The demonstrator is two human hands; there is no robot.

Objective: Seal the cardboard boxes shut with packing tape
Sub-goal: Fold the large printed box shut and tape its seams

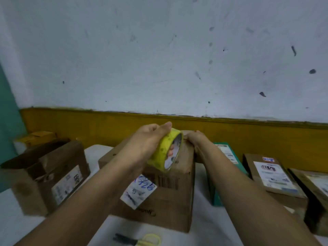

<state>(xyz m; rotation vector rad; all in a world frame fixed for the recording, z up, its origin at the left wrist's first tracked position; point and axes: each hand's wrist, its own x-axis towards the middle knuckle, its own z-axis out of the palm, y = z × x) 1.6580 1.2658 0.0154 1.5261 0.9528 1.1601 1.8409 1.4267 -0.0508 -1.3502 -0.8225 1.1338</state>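
Yellow-handled scissors with dark blades lying on the white table covering, scuffed pale wall behind — mustard-yellow band along its base, teal strip at left

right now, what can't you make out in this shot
Head view:
Free end of the yellow roll of packing tape: hidden behind the left hand.
Far top edge of the middle brown cardboard box: covered by the right hand, whose fingertips are hidden too.
Yellow-handled scissors: cut off by the bottom edge.
White label on that box: writing blurred.
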